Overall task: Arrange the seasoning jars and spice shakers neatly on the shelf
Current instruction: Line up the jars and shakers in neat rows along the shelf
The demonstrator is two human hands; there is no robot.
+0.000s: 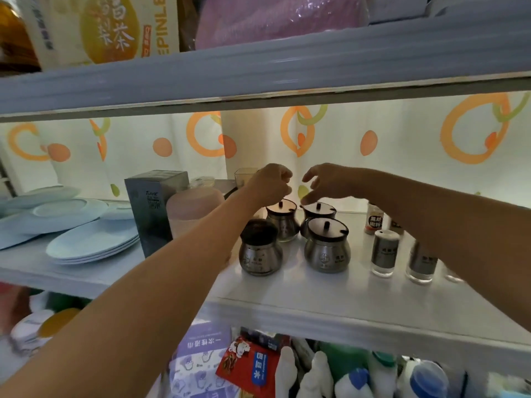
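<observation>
Several steel seasoning jars with dark lids stand grouped on the white shelf: front left jar, front right jar, back left jar, back right jar. My left hand hovers over the back left jar, fingers pinched at its lid knob. My right hand is above the back right jar with fingers spread and curled, holding nothing. Right of the jars stand spice shakers: a white-topped one, a second one partly behind my right forearm, and a small pepper bottle.
Stacked pale blue plates lie at the shelf's left. A grey box and a pink container stand beside the jars. An upper shelf board hangs close overhead. Bottles and packets fill the level below.
</observation>
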